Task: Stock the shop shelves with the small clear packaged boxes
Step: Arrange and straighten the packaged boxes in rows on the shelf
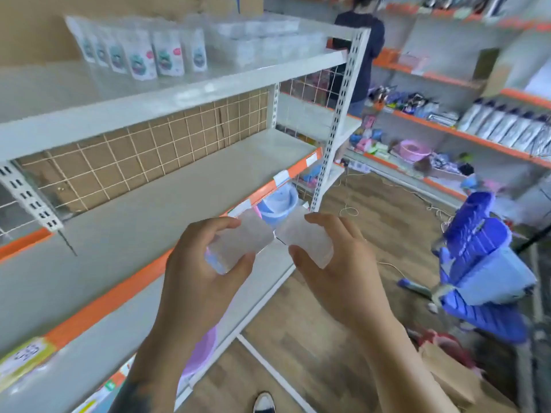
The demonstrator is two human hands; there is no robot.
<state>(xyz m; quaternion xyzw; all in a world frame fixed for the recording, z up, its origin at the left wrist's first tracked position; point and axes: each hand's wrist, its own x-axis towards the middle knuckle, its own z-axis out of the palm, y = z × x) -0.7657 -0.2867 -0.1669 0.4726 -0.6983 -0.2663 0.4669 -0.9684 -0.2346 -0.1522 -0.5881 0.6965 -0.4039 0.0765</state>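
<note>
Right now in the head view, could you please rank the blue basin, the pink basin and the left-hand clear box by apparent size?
1. left-hand clear box, enlarged by nearness
2. blue basin and pink basin: too alike to rank

Shelving unit: a white metal rack [334,114] with perforated uprights stood at 10 o'clock, its wire-grid back showing brown board.
Top shelf: a pale board [167,99] carried a row of upright white pouches [140,52] at 11 o'clock and stacked clear boxes [259,37] at 12 o'clock, just beside them.
Middle shelf: a grey board [143,210] with an orange front strip bore paper price tags on its edge.
Floor: wood-look planks [343,308] carried stacked blue plastic stools [483,263] at 3 o'clock, a loose white cord at 1 o'clock, and brown cardboard [456,380] at 5 o'clock.
</note>
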